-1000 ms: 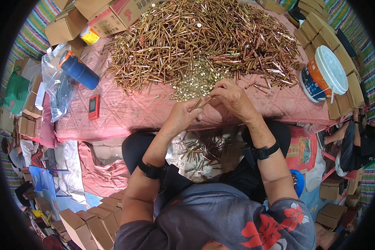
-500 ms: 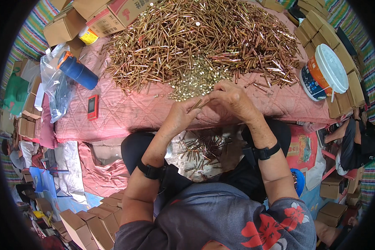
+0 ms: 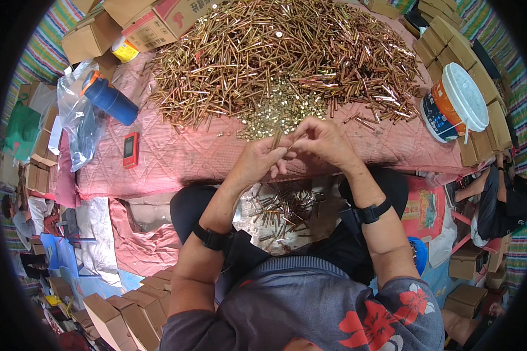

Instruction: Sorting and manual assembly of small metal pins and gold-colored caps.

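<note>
In front of my chest my two hands meet over the near edge of the pink quilted cover (image 3: pixel 199 158). My left hand (image 3: pixel 256 159) is closed on a short gold-coloured metal tube (image 3: pixel 277 138), which sticks up between thumb and fingers. My right hand (image 3: pixel 328 142) is pinched beside the tube's side of that hand; whatever sits in its fingertips is too small to name. Just beyond lies a small heap of pale brassy metal pieces (image 3: pixel 284 114). Behind it spreads a big pile of gold and reddish metal tubes (image 3: pixel 263 52).
More tubes (image 3: pixel 281 210) lie on a pale sheet between my knees. On the left are a blue tumbler (image 3: pixel 111 102), a red handheld device (image 3: pixel 130 150) and a clear plastic bag (image 3: pixel 79 123). A white-lidded bucket (image 3: pixel 457 102) and cardboard boxes (image 3: pixel 483 76) stand right. People sit at both sides.
My left hand has turned, so the tube now points more upright. Its lower fingers have loosened and spread. My right hand has shifted slightly, still pinched near the left.
</note>
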A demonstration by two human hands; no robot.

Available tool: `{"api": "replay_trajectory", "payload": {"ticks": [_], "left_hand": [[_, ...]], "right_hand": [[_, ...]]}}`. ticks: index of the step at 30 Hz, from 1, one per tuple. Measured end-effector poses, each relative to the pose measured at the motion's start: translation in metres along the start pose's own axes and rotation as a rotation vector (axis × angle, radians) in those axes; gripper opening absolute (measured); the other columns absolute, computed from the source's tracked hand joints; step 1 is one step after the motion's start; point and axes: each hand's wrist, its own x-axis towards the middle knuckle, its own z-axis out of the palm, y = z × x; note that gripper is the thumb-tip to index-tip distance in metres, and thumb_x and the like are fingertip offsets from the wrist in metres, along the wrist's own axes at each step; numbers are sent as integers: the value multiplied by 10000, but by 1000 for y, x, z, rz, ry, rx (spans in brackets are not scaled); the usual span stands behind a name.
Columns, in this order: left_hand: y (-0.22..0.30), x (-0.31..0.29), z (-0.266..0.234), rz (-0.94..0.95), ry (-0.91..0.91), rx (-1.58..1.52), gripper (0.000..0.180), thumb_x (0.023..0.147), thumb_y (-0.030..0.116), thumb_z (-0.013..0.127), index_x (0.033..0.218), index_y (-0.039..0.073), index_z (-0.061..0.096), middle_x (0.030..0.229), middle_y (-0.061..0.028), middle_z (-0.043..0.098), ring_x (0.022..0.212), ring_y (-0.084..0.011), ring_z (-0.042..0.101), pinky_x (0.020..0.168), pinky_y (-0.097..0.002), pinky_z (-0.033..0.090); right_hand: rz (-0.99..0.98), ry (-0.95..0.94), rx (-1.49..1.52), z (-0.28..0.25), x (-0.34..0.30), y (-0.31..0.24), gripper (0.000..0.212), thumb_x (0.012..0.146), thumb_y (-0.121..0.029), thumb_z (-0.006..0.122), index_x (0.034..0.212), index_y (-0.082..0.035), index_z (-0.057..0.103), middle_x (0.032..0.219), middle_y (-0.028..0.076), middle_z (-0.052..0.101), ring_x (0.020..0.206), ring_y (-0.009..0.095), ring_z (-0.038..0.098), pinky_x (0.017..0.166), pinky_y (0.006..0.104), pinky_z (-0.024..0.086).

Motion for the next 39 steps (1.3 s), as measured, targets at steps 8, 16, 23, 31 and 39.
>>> {"api": "replay_trajectory", "payload": {"ticks": [8, 16, 23, 31, 39], "left_hand": [[-4, 3, -13, -37, 99, -300, 174, 933, 156, 579, 1018, 6, 597, 810, -81, 661, 520, -52, 536, 437, -146, 412], [-8, 6, -17, -17, 175, -421, 188, 923, 168, 595, 1004, -2, 601, 799, -62, 646, 543, -58, 513, 431, -164, 364], [-9, 6, -15, -6, 175, -385, 149, 915, 153, 608, 960, 12, 597, 769, -75, 655, 503, -56, 524, 401, -151, 371], [-8, 4, -14, -52, 103, -313, 161, 913, 139, 607, 985, -5, 599, 758, -78, 647, 481, -63, 523, 390, -161, 378], [-8, 2, -12, -68, 71, -316, 157, 916, 128, 599, 988, -11, 599, 741, -76, 640, 479, -66, 528, 390, -159, 384]], "right_hand": [[3, 232, -159, -26, 2, -3, 87, 814, -38, 665, 886, 0, 636, 753, 4, 625, 677, 51, 594, 607, 215, 491], [-177, 237, -865, -11, 0, 2, 132, 764, -120, 700, 831, -24, 638, 777, 128, 615, 713, 282, 617, 629, 366, 487], [-243, 231, -751, -13, 7, 14, 147, 792, -101, 685, 922, -42, 650, 805, 121, 636, 708, 256, 618, 629, 335, 499], [150, 149, 407, -15, 4, 3, 165, 887, -41, 610, 1026, 48, 615, 876, 88, 654, 721, 117, 608, 655, 229, 509], [150, 135, 511, -7, 4, 3, 178, 883, -33, 612, 1047, 36, 611, 870, 84, 643, 710, 128, 605, 658, 236, 517]]}}
